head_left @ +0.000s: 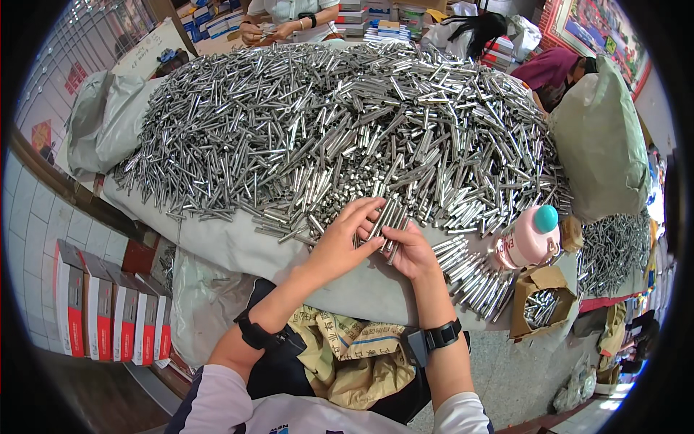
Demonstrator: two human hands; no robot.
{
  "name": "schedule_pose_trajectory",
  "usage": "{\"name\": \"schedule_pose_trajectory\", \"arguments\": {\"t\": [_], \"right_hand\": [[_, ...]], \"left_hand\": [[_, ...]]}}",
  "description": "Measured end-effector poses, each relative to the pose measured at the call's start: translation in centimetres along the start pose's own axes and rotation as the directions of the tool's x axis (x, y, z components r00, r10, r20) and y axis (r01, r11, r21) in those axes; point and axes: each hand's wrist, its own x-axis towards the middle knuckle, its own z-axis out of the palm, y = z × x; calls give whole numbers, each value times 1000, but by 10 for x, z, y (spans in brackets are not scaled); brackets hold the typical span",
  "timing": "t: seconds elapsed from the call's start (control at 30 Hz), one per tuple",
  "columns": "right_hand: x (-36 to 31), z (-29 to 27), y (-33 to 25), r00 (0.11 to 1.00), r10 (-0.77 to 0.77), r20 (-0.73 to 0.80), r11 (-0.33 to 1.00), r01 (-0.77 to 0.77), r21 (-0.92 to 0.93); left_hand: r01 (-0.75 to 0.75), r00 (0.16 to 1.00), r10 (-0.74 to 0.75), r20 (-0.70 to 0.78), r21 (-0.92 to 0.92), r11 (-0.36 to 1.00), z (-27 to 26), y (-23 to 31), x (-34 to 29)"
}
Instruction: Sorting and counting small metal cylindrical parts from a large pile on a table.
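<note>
Several short, shiny metal rods lie side by side between my two hands at the near edge of a large heap. My left hand curls over them from the left, thumb pointing across to the right. From the other side, my right hand has its thumb and fingers closed round the same bundle. Some of its fingers are hidden behind the rods. The heap of metal rods spreads over the covered table in front of me. Right of my right hand, more rods lie in neat rows.
A pink bottle with a teal lid stands at the right, above an open cardboard box holding rods. Pale sacks flank the heap. Red-and-white boxes stand at lower left. Across the table, a person's hands hold something small.
</note>
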Motion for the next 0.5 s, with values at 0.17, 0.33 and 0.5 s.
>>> {"name": "schedule_pose_trajectory", "arguments": {"t": [0.17, 0.33, 0.5], "right_hand": [[1, -7, 3, 999, -14, -43, 999, 12, -44], [2, -4, 3, 999, -24, -31, 1000, 24, -5], [1, -4, 2, 1000, 0, 16, 999, 1, -35]], "left_hand": [[15, 999, -15, 44, -15, 1000, -2, 3, 0], [34, 996, -32, 78, -26, 999, -6, 6, -5], [64, 989, -63, 137, -1, 998, -14, 1, -9]]}}
